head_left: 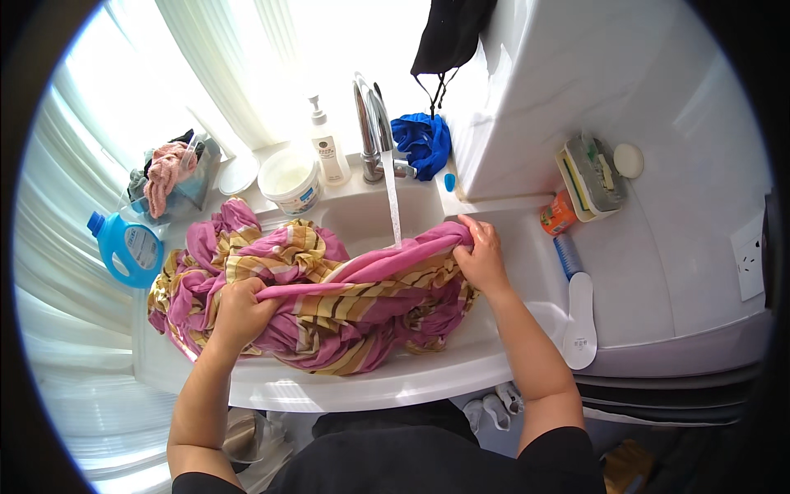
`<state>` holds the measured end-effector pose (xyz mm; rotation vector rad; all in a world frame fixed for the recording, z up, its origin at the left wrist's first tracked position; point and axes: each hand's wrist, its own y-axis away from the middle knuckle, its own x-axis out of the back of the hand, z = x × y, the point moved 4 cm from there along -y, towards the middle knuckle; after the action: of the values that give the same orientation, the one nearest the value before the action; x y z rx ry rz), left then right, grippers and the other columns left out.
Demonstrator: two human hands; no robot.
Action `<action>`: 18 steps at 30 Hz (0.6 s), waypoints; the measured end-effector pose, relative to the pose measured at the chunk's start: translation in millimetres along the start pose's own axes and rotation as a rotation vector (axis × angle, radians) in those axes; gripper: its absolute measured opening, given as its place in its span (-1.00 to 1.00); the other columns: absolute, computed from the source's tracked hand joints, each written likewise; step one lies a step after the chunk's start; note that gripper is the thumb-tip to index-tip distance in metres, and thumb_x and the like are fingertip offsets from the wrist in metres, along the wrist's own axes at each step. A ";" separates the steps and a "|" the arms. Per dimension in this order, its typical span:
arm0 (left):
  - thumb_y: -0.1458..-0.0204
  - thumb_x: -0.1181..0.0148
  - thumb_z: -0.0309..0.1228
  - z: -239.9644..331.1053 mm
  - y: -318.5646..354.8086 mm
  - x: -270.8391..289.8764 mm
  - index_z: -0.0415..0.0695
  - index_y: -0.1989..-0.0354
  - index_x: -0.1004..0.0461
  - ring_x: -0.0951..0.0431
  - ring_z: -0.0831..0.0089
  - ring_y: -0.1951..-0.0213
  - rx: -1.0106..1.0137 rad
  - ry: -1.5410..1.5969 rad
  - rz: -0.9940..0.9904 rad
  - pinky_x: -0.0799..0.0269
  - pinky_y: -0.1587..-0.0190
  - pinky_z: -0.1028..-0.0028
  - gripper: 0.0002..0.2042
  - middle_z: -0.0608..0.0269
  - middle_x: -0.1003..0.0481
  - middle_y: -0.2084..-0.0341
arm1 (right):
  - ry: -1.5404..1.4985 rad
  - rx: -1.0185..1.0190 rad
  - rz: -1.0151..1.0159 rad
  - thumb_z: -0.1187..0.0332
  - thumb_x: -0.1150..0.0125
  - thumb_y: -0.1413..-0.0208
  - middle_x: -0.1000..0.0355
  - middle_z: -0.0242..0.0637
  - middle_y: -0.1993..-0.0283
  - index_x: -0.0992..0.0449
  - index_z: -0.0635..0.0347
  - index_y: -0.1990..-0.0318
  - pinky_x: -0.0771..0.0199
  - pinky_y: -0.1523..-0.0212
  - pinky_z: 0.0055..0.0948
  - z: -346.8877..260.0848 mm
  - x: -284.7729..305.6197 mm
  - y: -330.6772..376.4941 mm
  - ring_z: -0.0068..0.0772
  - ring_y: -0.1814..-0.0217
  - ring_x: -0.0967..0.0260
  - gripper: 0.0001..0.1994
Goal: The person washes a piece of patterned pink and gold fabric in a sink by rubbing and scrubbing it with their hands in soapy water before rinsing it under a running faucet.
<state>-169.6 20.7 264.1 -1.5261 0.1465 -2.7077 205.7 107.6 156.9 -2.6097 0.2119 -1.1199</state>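
1. We see the left hand [239,313] closed in a fist-like grip around a bunched fold of the pink and yellow striped cloth [329,300], fingers curled together into the fabric
2. We see the right hand [480,255] clamped on the opposite end of the cloth, fingers pressed together over a gathered pink ridge, thumb underneath
3. The cloth lies stretched between both hands across the white sink [411,383]; its bulk is heaped in the basin and spills over the left rim
4. The chrome faucet [372,123] runs a stream of water [393,206] that lands on the cloth near the right hand
5. Behind the sink stand a white tub [290,181] and a pump bottle [327,148]; a blue glove [424,142] hangs beside the faucet
6. A blue detergent bottle [125,245] lies at far left, well apart from the left hand
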 end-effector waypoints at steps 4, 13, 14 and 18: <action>0.19 -0.29 -0.36 13.4 2.3 -52.4 -0.13 0.50 -0.43 -0.50 0.14 0.65 -0.219 -0.262 0.194 -0.37 0.54 0.33 -0.83 0.12 -0.45 0.74 | 0.159 -0.168 -0.467 0.10 -0.28 0.07 -0.12 0.04 -0.23 0.02 0.06 -0.36 -0.11 -0.28 -0.11 23.0 -81.5 36.6 0.11 -0.28 -0.06 -0.15; 0.15 -0.20 -0.18 42.0 12.7 -157.7 -0.04 0.41 -0.46 -0.57 0.30 0.57 -0.336 -0.677 -0.246 -0.33 0.25 0.24 -0.78 0.25 -0.51 0.68 | 0.503 0.120 -0.624 0.48 -0.24 0.20 -0.45 -0.05 0.16 -0.61 -0.01 0.18 -0.44 0.06 -0.11 24.2 -155.2 63.6 -0.03 0.03 -0.42 -0.68; 0.17 -0.22 -0.18 41.7 15.2 -152.7 -0.04 0.41 -0.47 -0.56 0.28 0.58 -0.339 -0.629 -0.217 -0.34 0.25 0.25 -0.77 0.24 -0.51 0.68 | 0.462 0.142 -0.662 0.50 -0.22 0.21 -0.46 -0.09 0.24 -0.63 0.01 0.27 -0.44 0.09 -0.12 20.5 -149.8 64.9 -0.04 0.10 -0.44 -0.73; 0.25 -0.30 -0.16 36.5 23.3 -127.5 -0.07 0.46 -0.47 -0.53 0.20 0.60 -0.385 -0.432 -0.077 -0.37 0.25 0.31 -0.72 0.20 -0.47 0.72 | 0.280 0.090 -0.723 0.55 -0.14 0.21 -0.48 -0.21 0.32 -0.64 0.08 0.40 -0.45 0.13 -0.18 -16.6 -54.9 46.6 -0.06 0.19 -0.44 -0.79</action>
<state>-72.7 4.3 172.0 -2.2181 0.6329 -2.4229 155.0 73.7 115.1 -2.4850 -0.7666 -1.6613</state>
